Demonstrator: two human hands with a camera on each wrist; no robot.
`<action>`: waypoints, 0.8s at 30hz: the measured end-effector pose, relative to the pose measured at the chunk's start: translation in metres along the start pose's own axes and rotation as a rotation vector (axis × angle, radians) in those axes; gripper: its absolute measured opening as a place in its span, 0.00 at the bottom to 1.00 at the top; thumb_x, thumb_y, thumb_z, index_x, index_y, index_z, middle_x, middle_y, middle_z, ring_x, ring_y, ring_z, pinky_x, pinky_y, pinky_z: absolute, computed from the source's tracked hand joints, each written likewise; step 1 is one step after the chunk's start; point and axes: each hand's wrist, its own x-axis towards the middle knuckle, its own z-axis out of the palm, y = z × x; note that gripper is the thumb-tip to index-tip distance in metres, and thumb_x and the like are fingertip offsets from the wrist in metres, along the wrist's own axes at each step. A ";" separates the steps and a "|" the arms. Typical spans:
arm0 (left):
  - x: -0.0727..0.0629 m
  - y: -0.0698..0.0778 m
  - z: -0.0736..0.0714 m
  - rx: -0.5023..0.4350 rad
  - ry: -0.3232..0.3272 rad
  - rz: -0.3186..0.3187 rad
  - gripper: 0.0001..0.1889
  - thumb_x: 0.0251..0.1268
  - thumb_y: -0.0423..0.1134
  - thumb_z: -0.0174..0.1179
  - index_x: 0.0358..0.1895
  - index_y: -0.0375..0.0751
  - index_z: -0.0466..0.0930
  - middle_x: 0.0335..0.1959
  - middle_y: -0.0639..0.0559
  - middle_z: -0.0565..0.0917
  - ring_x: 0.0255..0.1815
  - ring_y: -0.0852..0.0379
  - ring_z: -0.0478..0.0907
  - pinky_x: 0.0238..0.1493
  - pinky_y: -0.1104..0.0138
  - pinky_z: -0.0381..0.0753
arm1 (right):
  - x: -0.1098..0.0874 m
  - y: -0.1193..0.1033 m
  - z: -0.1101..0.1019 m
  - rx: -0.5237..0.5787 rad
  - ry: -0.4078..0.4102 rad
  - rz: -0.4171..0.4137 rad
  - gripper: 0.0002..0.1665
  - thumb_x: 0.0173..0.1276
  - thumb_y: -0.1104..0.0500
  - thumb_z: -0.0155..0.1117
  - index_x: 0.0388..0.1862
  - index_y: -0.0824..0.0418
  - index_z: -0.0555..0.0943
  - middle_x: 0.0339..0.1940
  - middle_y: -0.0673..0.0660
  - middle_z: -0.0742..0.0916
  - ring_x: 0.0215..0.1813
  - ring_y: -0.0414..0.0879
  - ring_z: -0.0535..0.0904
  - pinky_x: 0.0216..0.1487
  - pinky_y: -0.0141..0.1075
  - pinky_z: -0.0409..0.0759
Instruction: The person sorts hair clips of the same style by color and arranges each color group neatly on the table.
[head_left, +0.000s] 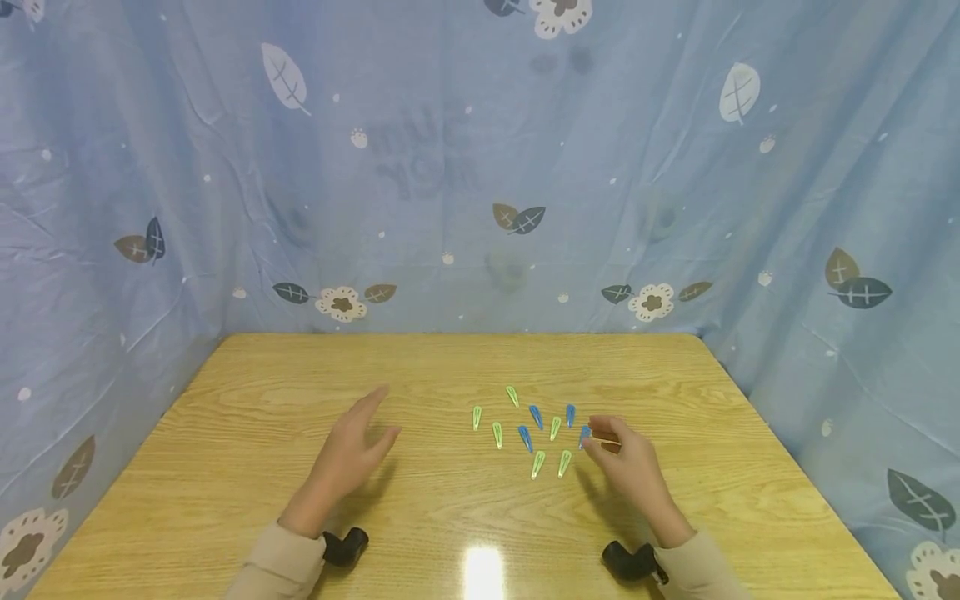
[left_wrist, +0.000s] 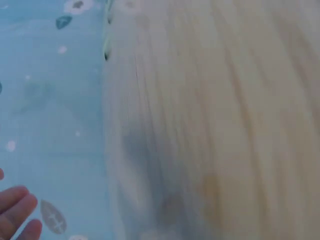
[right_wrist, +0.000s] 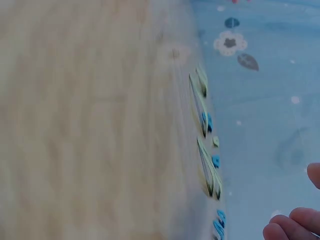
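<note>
The right hand [head_left: 630, 467] hovers above the desk [head_left: 262, 400] with its fingers bent and the thumb apart from them; the right-wrist view shows a gap there, so they grip nothing. Right at those fingertips lies 1 blue hair clip [head_left: 584, 435], partly covered; whether they touch it I cannot tell. Just beyond and left of the same fingers is another blue clip [head_left: 571, 415], and 2 more blue clips [head_left: 526, 438] lie farther left. 6 green clips [head_left: 565, 464] are spread leftward from the right fingers: 2 nearer the person, 1 among the blue, 3 farthest off.

The left hand [head_left: 348, 454] is also raised, fingers extended and thumb spread, holding nothing; all 10 clips lie well to the right of its fingers. Behind both hands' fingers, past the desk's far edge, hangs a blue curtain [head_left: 450, 167] printed with leaves and flowers.
</note>
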 end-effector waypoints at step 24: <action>0.025 0.025 0.068 -0.767 -0.154 -0.154 0.26 0.70 0.32 0.55 0.66 0.23 0.62 0.63 0.29 0.69 0.65 0.37 0.67 0.65 0.53 0.64 | -0.024 0.006 0.029 0.169 -0.019 0.115 0.21 0.63 0.64 0.68 0.52 0.71 0.77 0.47 0.60 0.84 0.48 0.53 0.82 0.47 0.38 0.80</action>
